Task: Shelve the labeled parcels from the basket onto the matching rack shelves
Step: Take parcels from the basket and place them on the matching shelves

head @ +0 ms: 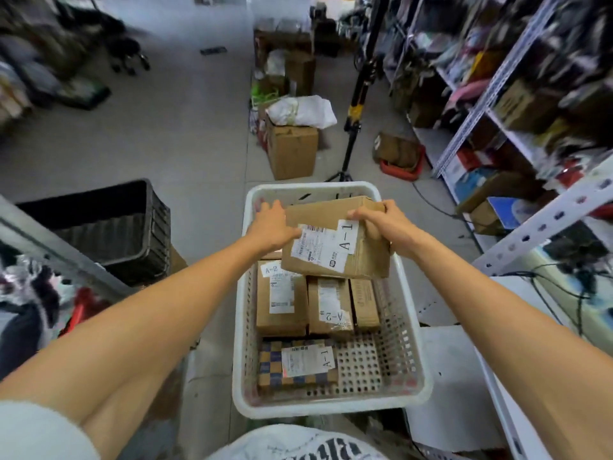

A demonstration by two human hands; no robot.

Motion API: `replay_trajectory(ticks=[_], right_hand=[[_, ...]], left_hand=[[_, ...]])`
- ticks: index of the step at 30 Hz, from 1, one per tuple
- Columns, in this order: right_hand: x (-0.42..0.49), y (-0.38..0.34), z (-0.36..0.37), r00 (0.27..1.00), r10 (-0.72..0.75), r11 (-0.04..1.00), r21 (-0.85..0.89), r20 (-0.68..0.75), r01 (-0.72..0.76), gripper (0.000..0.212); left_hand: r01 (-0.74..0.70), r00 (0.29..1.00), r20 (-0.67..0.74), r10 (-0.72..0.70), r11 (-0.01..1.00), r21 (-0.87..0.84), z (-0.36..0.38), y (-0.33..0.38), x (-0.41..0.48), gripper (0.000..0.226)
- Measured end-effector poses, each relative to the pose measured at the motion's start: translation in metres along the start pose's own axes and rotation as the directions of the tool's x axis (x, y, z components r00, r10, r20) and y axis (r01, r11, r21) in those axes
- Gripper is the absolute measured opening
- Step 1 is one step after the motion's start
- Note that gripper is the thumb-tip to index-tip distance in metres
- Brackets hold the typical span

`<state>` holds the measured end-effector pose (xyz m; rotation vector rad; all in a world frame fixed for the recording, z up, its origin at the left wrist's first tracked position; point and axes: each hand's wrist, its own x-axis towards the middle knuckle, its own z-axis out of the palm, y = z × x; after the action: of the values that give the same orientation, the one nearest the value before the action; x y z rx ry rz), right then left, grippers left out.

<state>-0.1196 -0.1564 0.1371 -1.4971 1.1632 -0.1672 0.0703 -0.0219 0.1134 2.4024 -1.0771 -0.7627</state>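
A pale grey floor point(185, 134) runs back through a cluttered storeroom. A cardboard box point(292, 151) topped by a white bag point(302, 111) stands beside a black tripod stand point(356, 104). A black crate point(109, 227) sits left; a crowded white metal rack point(491, 91) lines the right.

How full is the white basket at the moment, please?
Partly full: the white basket holds at least four parcels, with bare perforated floor showing beside the checkered A-1 parcel.
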Motion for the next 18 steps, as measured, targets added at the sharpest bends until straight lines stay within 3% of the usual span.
replay_trajectory(ticks=[2, 3, 5, 6, 8, 10, 12, 14, 18], right_hand=[[0.004, -0.007, 0.004, 0.998, 0.022, 0.994, 0.112, -0.058, -0.016, 0.079], [0.005, -0.01, 0.004, 0.998, 0.024, 0.983, 0.185, -0.065, -0.012, 0.08], [0.009, -0.013, 0.004, 1.0, 0.026, 0.951, 0.308, 0.005, -0.027, 0.083], [0.009, -0.015, 0.004, 0.998, 0.006, 0.945, 0.325, 0.057, -0.025, 0.074], [0.006, -0.015, 0.009, 0.989, -0.026, 0.971, 0.24, 0.146, -0.009, 0.048], [0.008, -0.012, 0.015, 0.987, -0.048, 0.988, 0.153, 0.155, 0.024, 0.058], [0.013, -0.008, 0.018, 0.993, -0.099, 0.991, 0.098, 0.07, 0.092, 0.07], [0.013, -0.011, 0.019, 0.985, -0.159, 0.987, 0.001, 0.065, 0.159, 0.066], [0.014, -0.006, 0.026, 0.965, -0.232, 0.968, -0.068, 0.124, 0.241, 0.065]], left_hand=[[0.13, 0.991, 0.002, -0.133, 0.969, -0.208, 0.001, 0.001, -0.003, 0.093], [0.175, 0.984, 0.049, -0.169, 0.914, -0.366, 0.001, 0.003, -0.004, 0.09], [0.264, 0.965, 0.196, -0.176, 0.659, -0.704, 0.0, 0.007, -0.006, 0.073], [0.285, 0.958, 0.236, -0.16, 0.528, -0.8, -0.002, 0.008, -0.006, 0.065], [0.233, 0.971, 0.186, -0.15, 0.412, -0.881, -0.007, 0.008, -0.001, 0.053], [0.191, 0.979, 0.147, -0.139, 0.387, -0.902, -0.012, 0.008, 0.003, 0.057], [0.171, 0.982, 0.124, -0.142, 0.39, -0.905, -0.014, 0.007, 0.005, 0.055], [0.157, 0.981, 0.097, -0.166, 0.394, -0.906, -0.014, 0.004, 0.004, 0.053], [0.133, 0.988, 0.072, -0.139, 0.504, -0.853, -0.008, -0.001, -0.005, 0.056]])
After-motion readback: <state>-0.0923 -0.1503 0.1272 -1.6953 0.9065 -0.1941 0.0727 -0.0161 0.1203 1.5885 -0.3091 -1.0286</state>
